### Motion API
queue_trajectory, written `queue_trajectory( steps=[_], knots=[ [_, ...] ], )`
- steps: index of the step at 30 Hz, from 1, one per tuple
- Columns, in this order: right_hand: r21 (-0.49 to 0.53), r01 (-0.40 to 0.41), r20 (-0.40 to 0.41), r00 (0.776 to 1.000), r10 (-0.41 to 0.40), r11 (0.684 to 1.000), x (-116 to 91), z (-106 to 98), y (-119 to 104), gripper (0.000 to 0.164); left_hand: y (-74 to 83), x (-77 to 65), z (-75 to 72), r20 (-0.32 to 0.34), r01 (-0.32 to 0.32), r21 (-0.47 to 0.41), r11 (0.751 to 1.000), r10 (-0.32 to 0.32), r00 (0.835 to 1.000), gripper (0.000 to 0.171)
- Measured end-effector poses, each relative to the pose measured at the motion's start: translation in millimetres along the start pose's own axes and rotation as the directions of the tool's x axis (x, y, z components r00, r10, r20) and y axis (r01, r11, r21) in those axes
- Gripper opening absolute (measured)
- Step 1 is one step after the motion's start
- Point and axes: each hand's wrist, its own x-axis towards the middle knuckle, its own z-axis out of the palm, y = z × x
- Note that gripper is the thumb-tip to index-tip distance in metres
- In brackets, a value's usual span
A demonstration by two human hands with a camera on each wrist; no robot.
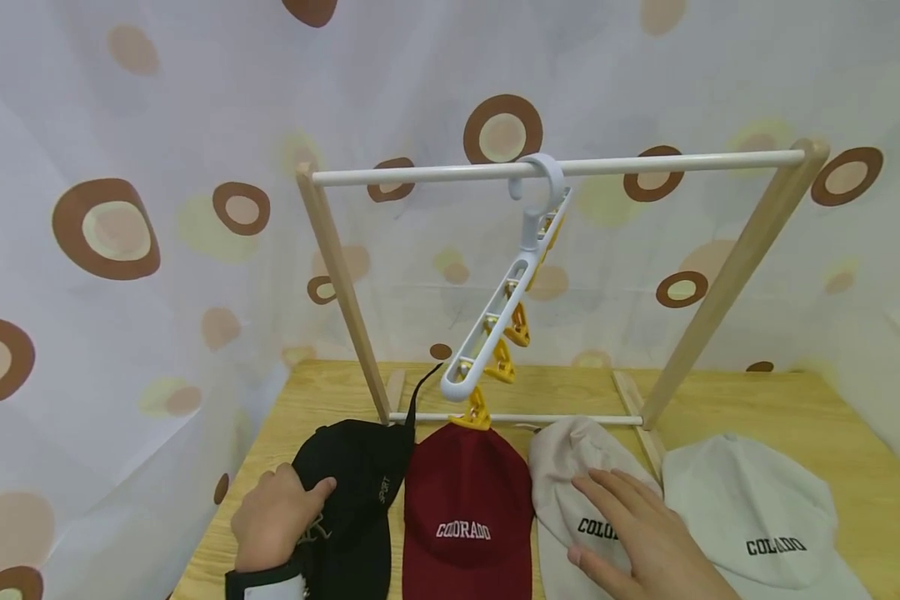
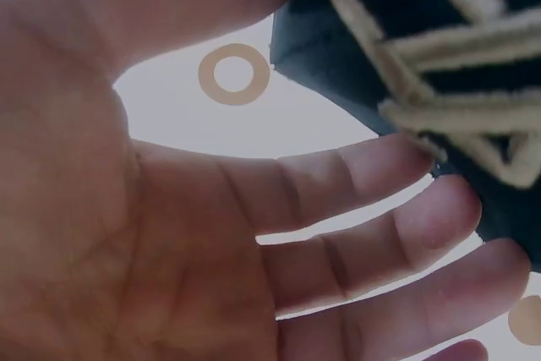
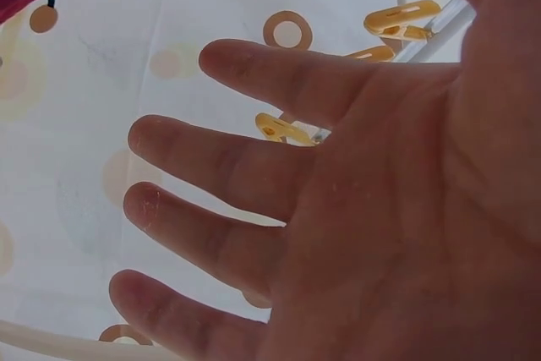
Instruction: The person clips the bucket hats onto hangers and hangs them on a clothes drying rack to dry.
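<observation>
My left hand is at the left side of a black baseball cap with pale stitched lettering. In the left wrist view its fingers are extended, with the tips right at the edge of the black cap. Over a beige cap marked with dark lettering, my right hand is spread and holds nothing; it covers part of that lettering. A dark red cap reading COLORADO lies between the two hands. Farther right is a light grey-white cap.
Behind the caps stands a rack with wooden posts and a white top bar. From the bar hangs a white hanger with several yellow clips; the nearest overlaps the red cap's top. A patterned curtain surrounds the wooden table.
</observation>
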Motion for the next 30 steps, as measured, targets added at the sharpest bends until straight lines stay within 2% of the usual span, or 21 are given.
queue_trajectory(
  steps=[7,13,19,30],
  knots=[
    [-0.023,0.044,-0.033,0.998,-0.045,0.999,-1,1,1,0.062,4.4,0.7,5.2,-0.089,-0.042,-0.030,0.999,0.039,0.995,0.060],
    [-0.023,0.060,-0.031,0.998,-0.061,0.998,0,0,1,0.061,3.3,1.9,8.2,-0.088,-0.023,-0.053,0.998,0.018,0.996,0.041],
    [-0.014,0.047,-0.020,0.999,-0.047,0.999,1,-1,0,0.061,5.6,2.5,7.4,-0.091,-0.043,-0.044,0.998,0.039,0.995,0.037],
    [-0.009,0.036,-0.039,0.999,-0.036,0.999,-1,0,0,0.062,13.1,-15.6,-5.0,-0.191,-0.108,-0.044,0.993,0.098,0.977,0.024]
  ],
)
